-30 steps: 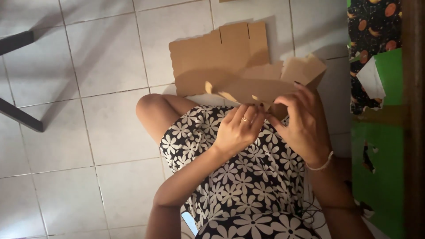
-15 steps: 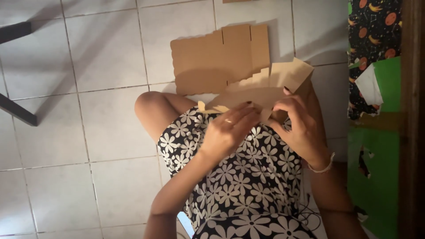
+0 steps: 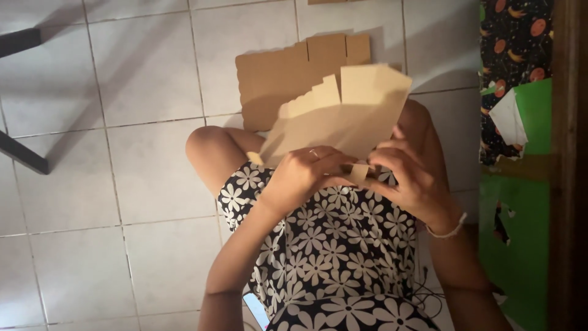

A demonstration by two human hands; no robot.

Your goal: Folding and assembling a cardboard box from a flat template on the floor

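Your left hand [image 3: 300, 178] and right hand [image 3: 407, 178] are both gripping the lower edge of a cut cardboard sheet [image 3: 343, 119], fingers curled over it and thumbs pinching a small tab between them. You are holding the sheet tilted up over your lap, its notched top edge rising in front of your knees. A second flat cardboard piece [image 3: 275, 79] is lying on the tiled floor [image 3: 122, 122] just beyond it. A green panel [image 3: 520, 233] is standing to your right.
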